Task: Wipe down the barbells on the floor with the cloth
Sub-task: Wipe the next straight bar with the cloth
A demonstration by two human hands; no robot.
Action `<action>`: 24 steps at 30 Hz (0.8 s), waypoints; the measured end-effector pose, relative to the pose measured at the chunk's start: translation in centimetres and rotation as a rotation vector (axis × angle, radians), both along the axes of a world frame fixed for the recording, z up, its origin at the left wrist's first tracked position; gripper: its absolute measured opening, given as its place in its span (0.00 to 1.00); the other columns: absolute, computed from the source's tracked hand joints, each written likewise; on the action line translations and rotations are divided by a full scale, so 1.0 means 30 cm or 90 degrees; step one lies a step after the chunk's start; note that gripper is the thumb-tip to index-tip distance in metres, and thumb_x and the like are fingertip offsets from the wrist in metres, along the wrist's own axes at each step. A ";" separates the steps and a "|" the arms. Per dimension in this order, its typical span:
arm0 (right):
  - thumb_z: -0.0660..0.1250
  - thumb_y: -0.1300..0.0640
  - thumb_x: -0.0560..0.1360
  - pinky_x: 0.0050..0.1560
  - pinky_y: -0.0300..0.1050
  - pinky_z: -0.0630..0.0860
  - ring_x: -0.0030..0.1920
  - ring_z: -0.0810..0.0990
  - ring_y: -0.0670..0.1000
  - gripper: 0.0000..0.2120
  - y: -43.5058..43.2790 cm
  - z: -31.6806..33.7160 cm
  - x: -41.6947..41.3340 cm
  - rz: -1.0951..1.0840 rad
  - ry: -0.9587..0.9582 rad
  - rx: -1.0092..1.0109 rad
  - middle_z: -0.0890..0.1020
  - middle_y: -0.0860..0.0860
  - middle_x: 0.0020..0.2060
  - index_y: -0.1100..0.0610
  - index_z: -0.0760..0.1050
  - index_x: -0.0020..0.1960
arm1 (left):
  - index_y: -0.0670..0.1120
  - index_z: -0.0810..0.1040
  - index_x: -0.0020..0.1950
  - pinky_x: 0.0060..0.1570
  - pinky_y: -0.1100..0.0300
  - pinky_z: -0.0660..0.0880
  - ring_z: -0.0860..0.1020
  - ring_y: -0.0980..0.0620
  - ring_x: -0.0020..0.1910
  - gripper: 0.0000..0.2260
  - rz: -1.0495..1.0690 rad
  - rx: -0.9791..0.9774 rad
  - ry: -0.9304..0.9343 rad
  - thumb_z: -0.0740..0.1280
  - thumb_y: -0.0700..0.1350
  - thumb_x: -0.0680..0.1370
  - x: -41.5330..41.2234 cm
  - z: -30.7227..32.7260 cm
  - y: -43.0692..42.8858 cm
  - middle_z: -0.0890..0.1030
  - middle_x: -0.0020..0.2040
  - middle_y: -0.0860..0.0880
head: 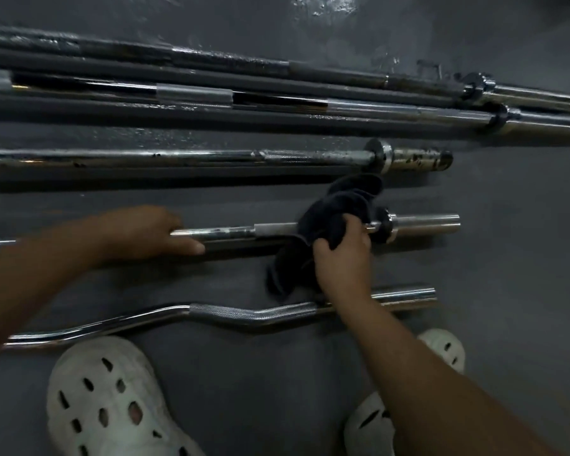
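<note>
Starting at the left: the left hand (152,232) is down on the straight barbell (231,231), fingers curled over the shaft and thumb stretched along its near side. I read that as a brace, so the bar can't roll on the grey floor (507,258) while it's rubbed.

Along the shaft to the right, there's the dark cloth (329,212), bunched up and draped over the bar just short of the collar (384,225). The right hand (343,255) has a fistful of it, fingers closed tight into the folds and pressing it against the steel. Gripping a wad like that should let it scrub round the bar rather than just skim the top. Past the collar, the bare sleeve end looks bright.

Nearer me lies the curl bar (244,315), passing under the right wrist, with white clogs (106,399) at the bottom edge. Beyond lie the spotted barbell (211,156) and the long barbells (277,103), side by side. I'd judge those farther ones not yet wiped.

No bucket or bin is in view.
</note>
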State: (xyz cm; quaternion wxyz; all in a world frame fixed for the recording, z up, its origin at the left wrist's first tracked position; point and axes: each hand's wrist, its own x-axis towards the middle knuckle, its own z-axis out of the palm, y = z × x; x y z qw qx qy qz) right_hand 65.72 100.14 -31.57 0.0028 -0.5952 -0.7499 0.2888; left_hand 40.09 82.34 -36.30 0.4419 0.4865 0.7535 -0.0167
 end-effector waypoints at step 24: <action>0.63 0.48 0.81 0.59 0.49 0.73 0.54 0.76 0.58 0.19 0.003 -0.082 -0.156 -0.451 0.265 0.004 0.75 0.59 0.60 0.55 0.71 0.69 | 0.52 0.68 0.44 0.29 0.58 0.64 0.81 0.45 0.38 0.30 -0.033 0.365 0.292 0.38 0.72 0.75 -0.022 -0.053 -0.035 0.81 0.41 0.51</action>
